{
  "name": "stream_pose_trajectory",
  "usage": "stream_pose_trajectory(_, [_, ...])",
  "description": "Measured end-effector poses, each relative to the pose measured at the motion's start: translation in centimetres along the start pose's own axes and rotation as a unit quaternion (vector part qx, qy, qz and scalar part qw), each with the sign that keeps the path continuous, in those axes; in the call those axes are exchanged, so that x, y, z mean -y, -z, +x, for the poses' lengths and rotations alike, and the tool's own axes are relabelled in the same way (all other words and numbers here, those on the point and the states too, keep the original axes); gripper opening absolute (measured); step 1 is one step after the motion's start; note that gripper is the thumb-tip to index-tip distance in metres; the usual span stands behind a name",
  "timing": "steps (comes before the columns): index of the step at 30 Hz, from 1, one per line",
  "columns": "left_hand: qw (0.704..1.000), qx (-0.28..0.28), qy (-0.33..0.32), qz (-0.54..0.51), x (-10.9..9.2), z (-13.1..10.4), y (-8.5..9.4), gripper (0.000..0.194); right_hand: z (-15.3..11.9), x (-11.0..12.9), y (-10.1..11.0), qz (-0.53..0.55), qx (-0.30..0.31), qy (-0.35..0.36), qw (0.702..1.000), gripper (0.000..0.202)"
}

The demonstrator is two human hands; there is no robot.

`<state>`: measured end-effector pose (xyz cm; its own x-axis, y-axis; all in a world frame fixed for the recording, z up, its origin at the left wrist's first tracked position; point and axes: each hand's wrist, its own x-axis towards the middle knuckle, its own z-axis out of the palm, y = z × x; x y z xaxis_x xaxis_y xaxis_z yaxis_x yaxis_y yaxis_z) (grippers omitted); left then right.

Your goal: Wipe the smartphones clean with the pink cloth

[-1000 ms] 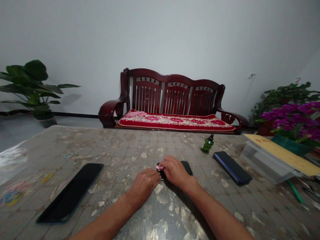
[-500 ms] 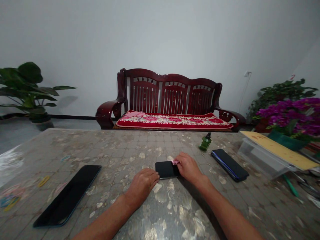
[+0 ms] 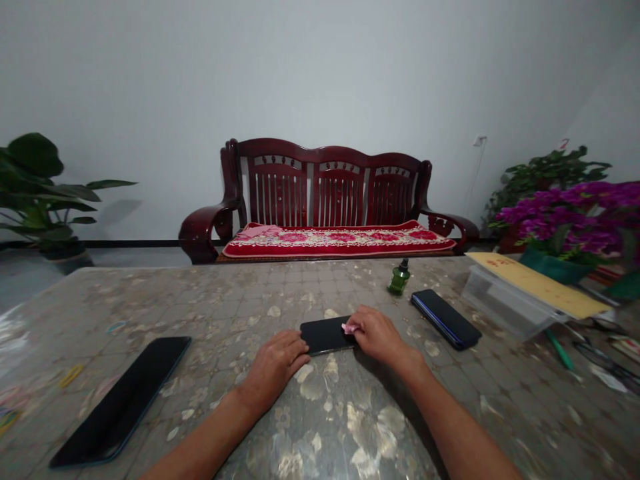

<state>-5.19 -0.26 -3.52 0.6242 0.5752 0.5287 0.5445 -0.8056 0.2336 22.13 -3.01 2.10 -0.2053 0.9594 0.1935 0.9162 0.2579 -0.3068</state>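
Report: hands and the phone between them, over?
Left hand against black rectangular phone, left end. Right hand pinching small pink wad over right end. Green black-capped bottle stands apart.

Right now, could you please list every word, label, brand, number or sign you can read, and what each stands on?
None can be read with certainty.
Yellow sheet on the clear plastic box: red marks, too blurred to read.
Small red shape above the plant on the right: resembles "2", too small to confirm.
Green bottle and central smartphone: no legible lettering.

Middle phone (image 3: 324, 336) on table (image 3: 320, 413), second phone (image 3: 125, 400) at left, bottle (image 3: 399, 281) to the right, bench (image 3: 337, 157) behind table
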Motion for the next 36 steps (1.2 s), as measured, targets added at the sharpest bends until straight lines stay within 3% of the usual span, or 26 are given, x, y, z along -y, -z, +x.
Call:
stream_pose_trajectory(6, [0.993, 0.095, 0.067, -0.025, -1.0, 1.2, 1.6, 0.006, -0.7, -0.3, 0.0, -0.056, -0.029, -0.066, 0.996, 0.022])
stream_pose_trajectory(11, [0.974, 0.205, 0.074, -0.066, -1.1, 3.9, 3.5, 0.014, -0.9, 0.5, -0.3, -0.057, -0.033, -0.049, 0.997, 0.022])
stream_pose_trajectory(16, [0.968, 0.214, 0.087, -0.097, -0.1, 4.9, 3.1, 0.047, -1.2, 1.1, 0.4, -0.078, -0.020, -0.037, 0.996, 0.021])
stream_pose_trajectory(21, [0.962, 0.200, 0.135, -0.128, 0.4, 4.1, 2.2, 0.055, -1.4, 1.6, 1.0, -0.109, -0.005, -0.072, 0.991, 0.021])
stream_pose_trajectory(27, [0.962, 0.151, 0.161, -0.161, 0.7, 3.4, 1.7, 0.060, -1.6, 3.0, 0.3, -0.084, 0.003, -0.002, 0.996, 0.017])
stream_pose_trajectory(33, [0.955, 0.130, 0.191, -0.185, 0.8, 3.1, 1.5, 0.074, -1.5, 2.3, 0.8, -0.114, -0.010, -0.062, 0.991, 0.017])
stream_pose_trajectory(36, [0.953, 0.132, 0.197, -0.189, 0.9, 3.1, 1.3, 0.085, -1.6, 2.9, 0.4, -0.107, -0.009, -0.046, 0.993, 0.017])
